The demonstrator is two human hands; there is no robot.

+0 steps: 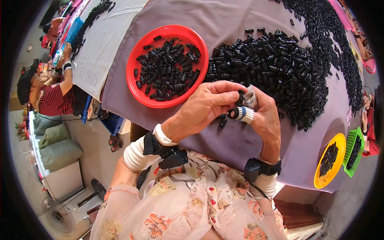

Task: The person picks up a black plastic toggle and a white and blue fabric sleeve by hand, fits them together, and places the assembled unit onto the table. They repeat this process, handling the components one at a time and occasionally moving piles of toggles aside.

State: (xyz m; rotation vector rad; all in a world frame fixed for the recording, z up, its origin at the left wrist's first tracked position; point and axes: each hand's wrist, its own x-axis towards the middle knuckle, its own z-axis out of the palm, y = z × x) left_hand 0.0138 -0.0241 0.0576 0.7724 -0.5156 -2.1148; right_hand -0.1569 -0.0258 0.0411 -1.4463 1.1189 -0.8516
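Note:
My left hand (196, 108) and my right hand (265, 116) meet over the near part of the table. Between the thumb and forefinger of my left hand is a small black plastic part (241, 98), partly covered by the fingers. White knitted finger covers (247, 115) wrap fingertips of my right hand, which is closed against the left; a dark piece shows at its fingers, too hidden to tell whether it is separate. To the left lies a red round tray (131, 72) with many black parts. Just beyond my hands spreads a heap of black plastic parts (272, 68).
A grey-purple cloth (192, 138) covers the table. At the right edge are a yellow tray (318, 182) and a green basket (349, 172), both holding black parts. A person in a striped top (58, 98) works at the left, near a blue basket (75, 30).

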